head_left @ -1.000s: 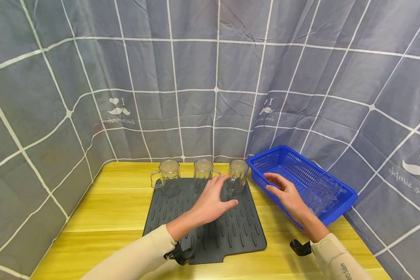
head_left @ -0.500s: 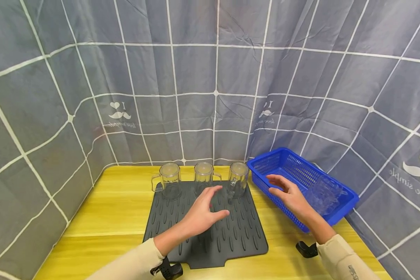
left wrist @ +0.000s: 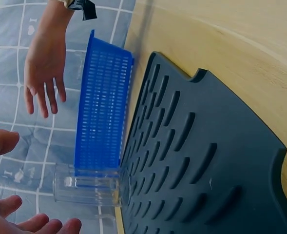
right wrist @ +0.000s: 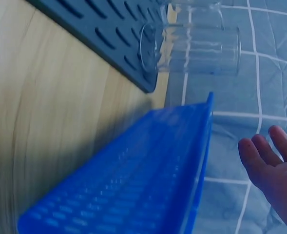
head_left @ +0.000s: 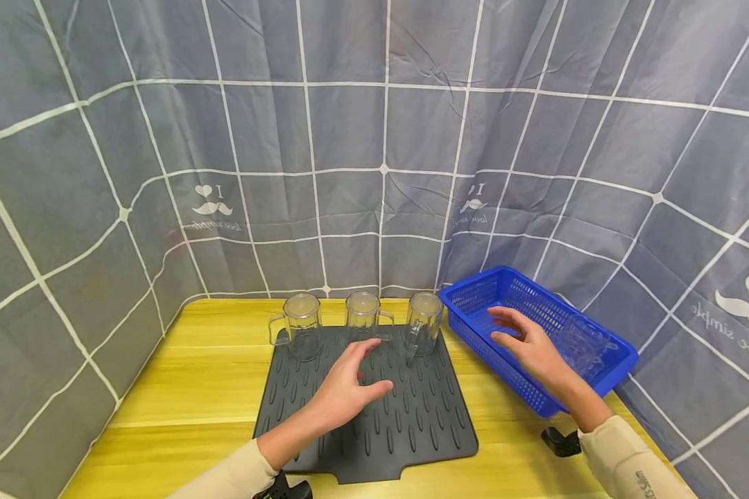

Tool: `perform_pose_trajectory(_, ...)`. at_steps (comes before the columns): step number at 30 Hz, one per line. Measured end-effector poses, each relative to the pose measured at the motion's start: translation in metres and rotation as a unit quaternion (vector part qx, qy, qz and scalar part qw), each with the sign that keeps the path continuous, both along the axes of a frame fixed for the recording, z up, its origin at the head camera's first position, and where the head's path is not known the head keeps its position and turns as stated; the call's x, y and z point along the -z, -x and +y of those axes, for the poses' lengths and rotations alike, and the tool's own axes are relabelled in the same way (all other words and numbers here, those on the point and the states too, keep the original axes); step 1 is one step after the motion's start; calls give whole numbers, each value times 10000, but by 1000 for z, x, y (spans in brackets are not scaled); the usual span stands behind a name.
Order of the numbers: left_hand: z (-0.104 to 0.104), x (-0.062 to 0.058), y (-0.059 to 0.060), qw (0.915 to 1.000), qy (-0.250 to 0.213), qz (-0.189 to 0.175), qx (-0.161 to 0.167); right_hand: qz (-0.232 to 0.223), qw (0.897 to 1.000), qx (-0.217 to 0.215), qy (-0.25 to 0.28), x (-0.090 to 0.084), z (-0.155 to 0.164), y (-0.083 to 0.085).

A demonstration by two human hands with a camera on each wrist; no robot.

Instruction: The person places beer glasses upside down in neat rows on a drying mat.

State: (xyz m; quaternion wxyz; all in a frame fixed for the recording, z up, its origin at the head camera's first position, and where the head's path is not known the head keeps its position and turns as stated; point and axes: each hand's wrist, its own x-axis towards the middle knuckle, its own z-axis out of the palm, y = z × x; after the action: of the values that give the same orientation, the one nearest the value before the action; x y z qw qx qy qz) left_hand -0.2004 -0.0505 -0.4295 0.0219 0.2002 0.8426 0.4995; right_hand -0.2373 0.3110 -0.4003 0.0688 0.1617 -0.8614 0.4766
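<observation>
Three clear glass mugs stand upside down in a row along the back of a dark drying mat: a left mug (head_left: 303, 326), a middle mug (head_left: 362, 315) and a right mug (head_left: 424, 322). Over the mat (head_left: 412, 423) hovers my left hand (head_left: 343, 391), fingers spread and loosely bent, holding nothing. My right hand (head_left: 530, 346) hangs above the near side of a blue plastic basket (head_left: 493, 353), also without anything in it. Inside the basket's right end lie more clear glass mugs (head_left: 583, 343), overlapping so that their number is hard to tell.
A yellow wood-grain table (head_left: 181, 388) carries the mat and the basket. Behind and at both sides hangs a grey curtain (head_left: 349, 125) with white grid lines. The basket's right end is close to the curtain.
My left hand has drawn back from the right mug, leftward and toward me. My right hand has shifted slightly right and down. The mugs stay where they were.
</observation>
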Motion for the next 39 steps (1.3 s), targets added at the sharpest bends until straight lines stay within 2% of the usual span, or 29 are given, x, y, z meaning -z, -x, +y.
perform_pose_trajectory(10,-11,5,-2,9999,-99,-76,-6,427,9945,345,-893,-7,27,2)
perform_pose_trajectory(15,-13,6,-1,9999,-109,-106,-35,837,9847,521,-1434,-15,42,10)
perform_pose_trajectory(22,-13,1,3,10000,-41,29,-40,1325,9686,590,-2018,-26,62,18)
perform_pose_trajectory(29,-14,6,-1,10000,-59,-36,6,1273,9633,545,-2301,-17,80,16)
perform_pose_trajectory(39,-17,7,-2,10000,3,-3,32,1253,9541,414,-2689,-13,97,18)
